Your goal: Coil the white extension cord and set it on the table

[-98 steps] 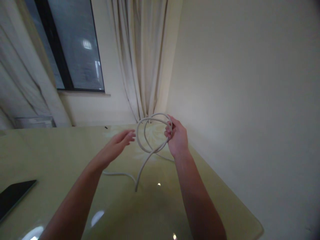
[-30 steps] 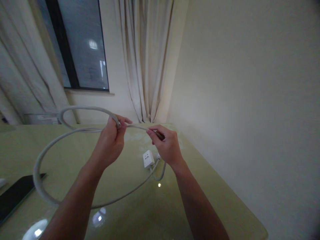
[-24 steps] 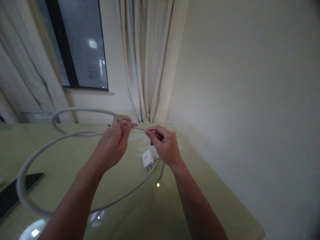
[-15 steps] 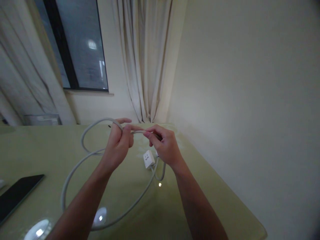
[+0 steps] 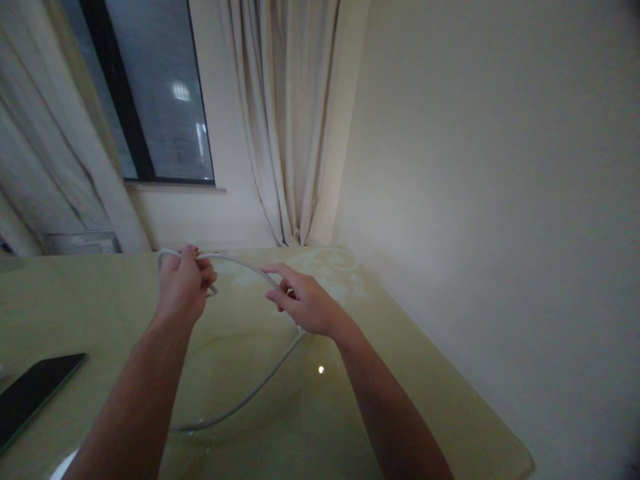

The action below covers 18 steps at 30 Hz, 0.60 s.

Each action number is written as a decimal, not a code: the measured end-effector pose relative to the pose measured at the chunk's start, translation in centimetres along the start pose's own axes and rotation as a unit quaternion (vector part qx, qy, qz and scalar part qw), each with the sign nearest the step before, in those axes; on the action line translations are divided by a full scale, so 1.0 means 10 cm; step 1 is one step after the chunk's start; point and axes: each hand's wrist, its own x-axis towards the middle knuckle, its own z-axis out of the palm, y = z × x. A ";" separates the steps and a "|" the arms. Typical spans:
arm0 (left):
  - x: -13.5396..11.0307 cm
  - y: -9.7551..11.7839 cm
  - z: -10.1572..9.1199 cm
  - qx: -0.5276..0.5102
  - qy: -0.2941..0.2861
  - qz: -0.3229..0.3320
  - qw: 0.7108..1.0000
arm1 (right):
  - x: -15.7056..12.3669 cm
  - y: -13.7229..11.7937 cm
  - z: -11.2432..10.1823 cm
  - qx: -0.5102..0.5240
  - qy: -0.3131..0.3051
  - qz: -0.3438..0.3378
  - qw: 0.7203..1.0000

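Observation:
A white cable [image 5: 245,397] runs between my two hands above a glossy yellow-green table [image 5: 430,387]. My left hand [image 5: 184,285] is closed around a bend of the cable at the left. My right hand [image 5: 304,305] pinches the cable further along, index finger stretched forward. From my right hand the cable drops to the table and curves back toward me. The white socket block is hidden behind my right hand.
A dark flat phone or tablet [image 5: 31,395] lies at the table's left edge. Behind the table are a window [image 5: 150,93], cream curtains [image 5: 295,120] and a plain wall [image 5: 500,200] close on the right.
My left hand has moved left with the cable, stretching a span between the hands. The big loop has collapsed. My right hand has dropped lower and now covers the socket block.

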 end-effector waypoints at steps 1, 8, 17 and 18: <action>0.06 0.03 -0.07 -0.010 0.018 -0.010 1.000 | 0.00 0.00 -0.02 -0.017 0.014 -0.012 1.000; 0.15 -0.05 -0.17 0.020 -0.041 -0.039 0.998 | 0.01 -0.04 -0.12 -0.144 0.165 -0.115 0.969; -0.01 -0.26 -0.02 0.164 -0.100 0.072 0.979 | 0.04 0.13 -0.20 -0.141 0.193 -0.076 0.968; -0.01 -0.28 -0.02 0.180 -0.108 0.088 0.974 | 0.05 0.15 -0.20 -0.135 0.191 -0.059 0.970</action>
